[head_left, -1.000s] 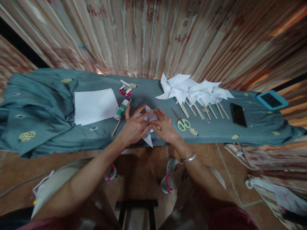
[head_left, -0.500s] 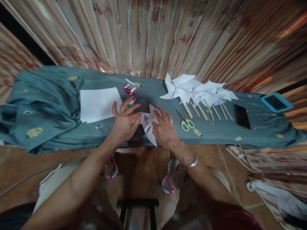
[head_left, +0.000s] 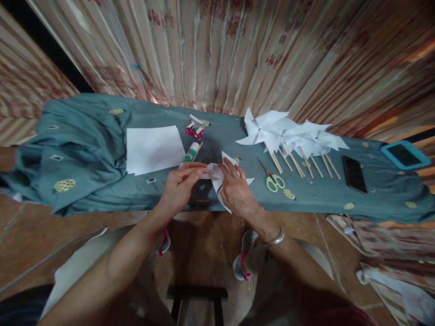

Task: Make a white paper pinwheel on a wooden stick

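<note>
Near the front edge of the cloth-covered table lies a white paper pinwheel point(head_left: 215, 174) with pointed blades and no stick on it. My left hand point(head_left: 181, 184) has its fingers pressed together, pinching the pinwheel's left blade. From the right, my right hand point(head_left: 235, 184) closes its fingers over the middle and right of the same paper, covering part of it. Just beyond my left hand lie a green and white glue stick point(head_left: 190, 153) and a thin wooden stick point(head_left: 199, 149). Green-handled scissors point(head_left: 274, 182) rest to the right of my right hand.
A stack of white paper point(head_left: 152, 151) lies on the left. Behind the glue stands an open red box of small metal pins point(head_left: 194, 128). Several finished pinwheels point(head_left: 268, 129) on sticks overlap at the back right. Farther right are a black phone point(head_left: 354, 174) and a blue-framed device point(head_left: 405, 155).
My left hand has drawn its spread fingers together and come down onto the pinwheel's left blade. My right hand has stayed on the paper. The view has shifted slightly left.
</note>
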`<state>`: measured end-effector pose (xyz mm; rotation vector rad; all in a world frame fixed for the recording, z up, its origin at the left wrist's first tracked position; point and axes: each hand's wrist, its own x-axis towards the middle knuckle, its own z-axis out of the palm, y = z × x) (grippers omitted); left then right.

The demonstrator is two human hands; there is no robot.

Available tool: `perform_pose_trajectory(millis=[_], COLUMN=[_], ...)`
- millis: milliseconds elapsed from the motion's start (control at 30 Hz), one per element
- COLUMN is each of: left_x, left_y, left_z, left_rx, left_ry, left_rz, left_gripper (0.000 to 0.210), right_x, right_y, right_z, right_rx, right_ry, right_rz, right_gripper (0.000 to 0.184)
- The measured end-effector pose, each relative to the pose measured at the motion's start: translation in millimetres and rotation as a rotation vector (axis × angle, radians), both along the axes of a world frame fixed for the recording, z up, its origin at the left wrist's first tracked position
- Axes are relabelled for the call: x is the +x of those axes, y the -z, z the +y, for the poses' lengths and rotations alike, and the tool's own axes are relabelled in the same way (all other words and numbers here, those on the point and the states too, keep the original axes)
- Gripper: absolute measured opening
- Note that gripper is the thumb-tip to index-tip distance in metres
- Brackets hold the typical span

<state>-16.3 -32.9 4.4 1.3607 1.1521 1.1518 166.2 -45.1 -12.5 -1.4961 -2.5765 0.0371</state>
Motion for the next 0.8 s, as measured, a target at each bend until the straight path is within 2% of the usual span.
perform_pose_trajectory(millis=[133, 233, 633, 800], left_x=[3, 4, 2, 3], left_y=[5.9, 10.2, 16.0, 13.6], left_z=[-10, -15, -17, -23], left_rx=[-0.382, -0.513, -0.540, -0.546], left_ry=[0.007, 0.006, 0.030, 0.063], left_rz=[-0.347, -0.449, -0.443, -0.384], left_gripper=[0.024, 0.026, 0.027, 0.033], right_x=[-1, 1, 15, 23], right_y=[2.9, 4.1, -12.8, -21.0], right_z=[0, 1, -5, -7], right_rx=[-0.011, -0.012, -0.089, -0.176], right_ry=[-0.014, -0.028, 0.008, -0.006], right_rz=[0.032, 0.058, 0.036, 0.015], right_gripper=[0.038, 0.038, 0.037, 0.048])
